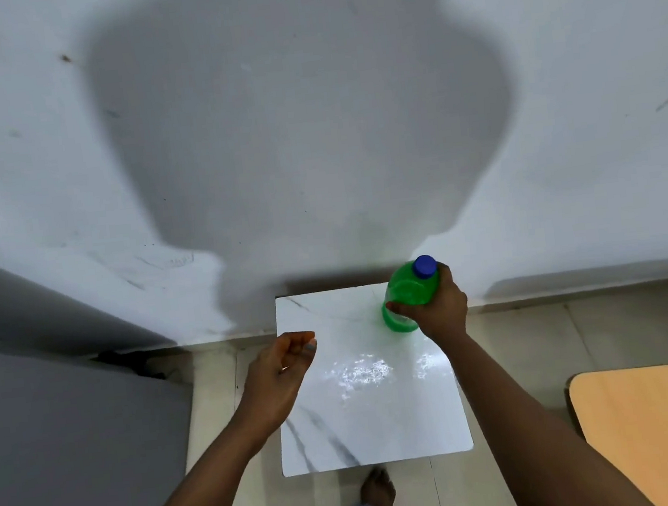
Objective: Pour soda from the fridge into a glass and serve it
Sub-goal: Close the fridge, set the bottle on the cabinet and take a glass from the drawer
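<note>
Bright glare on marble tabletop (367, 373) (broad wall (309, 111) shadow behind)

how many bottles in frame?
1. The green bottle with the blue cap stands at the far right corner of the white marble table, gripped by the right hand. No glass visible.

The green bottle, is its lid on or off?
On. The blue cap sits on the green bottle, which the right hand holds on the white table.
</note>
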